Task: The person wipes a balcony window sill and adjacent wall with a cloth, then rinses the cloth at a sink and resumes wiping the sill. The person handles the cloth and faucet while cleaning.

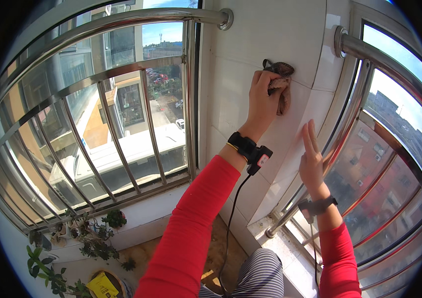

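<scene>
My left hand (266,97) grips a bunched brown and dark cloth (284,97) against the white tiled wall (246,41). A dark looped edge of the cloth sticks out above the fingers. Lower and to the right, my right hand (312,164) is raised beside the wall's corner, with two fingers extended. It appears to hold nothing; whether its fingertips touch the tile is hard to tell. Each wrist wears a black strap with a small device, the left device (260,160) and the right device (306,209), both trailing cables.
Metal railings cross the windows on the left (106,100) and right (367,74). A black cable (229,231) hangs from my left wrist. Potted plants (95,238) and a pot with a yellow packet (103,286) stand at lower left. A stone sill (285,246) lies under the right window.
</scene>
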A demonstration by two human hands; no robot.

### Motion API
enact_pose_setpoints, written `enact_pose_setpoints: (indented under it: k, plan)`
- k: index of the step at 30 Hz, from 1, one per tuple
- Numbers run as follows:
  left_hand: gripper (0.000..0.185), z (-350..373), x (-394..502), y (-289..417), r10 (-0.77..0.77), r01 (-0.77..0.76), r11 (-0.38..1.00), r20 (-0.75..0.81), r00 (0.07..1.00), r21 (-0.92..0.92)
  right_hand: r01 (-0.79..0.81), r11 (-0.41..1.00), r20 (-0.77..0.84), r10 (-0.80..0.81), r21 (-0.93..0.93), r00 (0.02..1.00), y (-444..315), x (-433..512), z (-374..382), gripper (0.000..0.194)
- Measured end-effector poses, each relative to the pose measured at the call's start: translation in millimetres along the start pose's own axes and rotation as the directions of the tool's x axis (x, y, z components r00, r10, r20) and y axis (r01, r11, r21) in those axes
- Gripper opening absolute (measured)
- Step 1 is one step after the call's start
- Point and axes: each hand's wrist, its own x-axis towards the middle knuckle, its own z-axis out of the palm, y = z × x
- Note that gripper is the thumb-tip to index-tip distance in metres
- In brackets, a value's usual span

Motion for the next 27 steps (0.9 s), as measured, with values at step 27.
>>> enact_pose_setpoints:
  k: [27]
  plan:
    - [0.028,-41.3,-165.9,51.4,-0.152,0.163,0.987,0.294,0.944,-0.013,0.029,0.997,-0.054,-0.033,-0.075,0.998,7.0,-0.5,7.3,0.083]
